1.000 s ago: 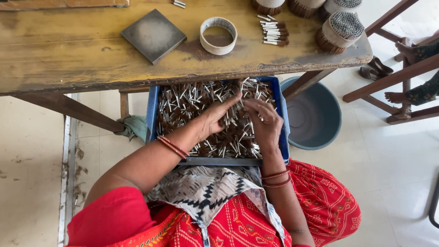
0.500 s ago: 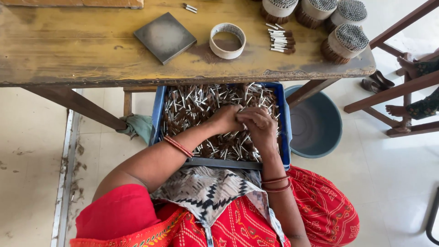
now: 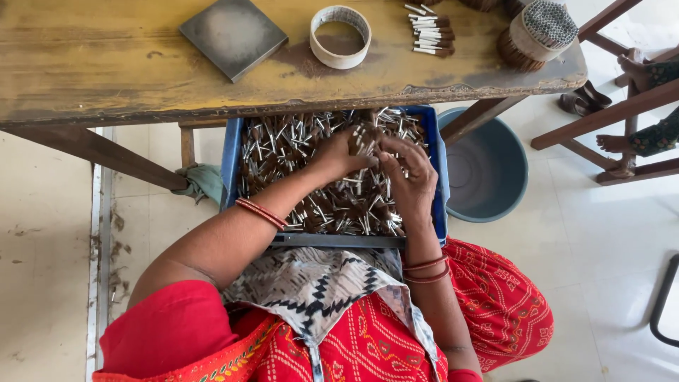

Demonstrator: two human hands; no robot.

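Far left, a pale speckled floor with a metal strip along it; a green cloth (image 3: 204, 182) hangs by the table leg. Above runs the worn wooden table (image 3: 106, 78), its yellowed top scuffed and stained, bearing a flat grey square slab (image 3: 233, 35), a white ring of tape (image 3: 340, 36), a short row of white-tipped brown sticks (image 3: 430, 30) and, at the right end, a round banded bundle (image 3: 534, 35) of the same sticks. The table edge overhangs the far rim of the blue plastic crate (image 3: 231, 159) on the person's lap — a bin heaped with loose thin brown sticks (image 3: 290, 152) tipped in white. The left hand (image 3: 341, 153) and right hand (image 3: 408, 182) meet over the middle of the crate, fingers closed together around a small clump of sticks (image 3: 364, 138) just above the heap. Red bangles circle both wrists. Right of the crate stands a round grey-blue tub (image 3: 488, 170); beyond it, dark wooden chair rails (image 3: 601, 117) — another person's bare foot (image 3: 612, 143) rests there.
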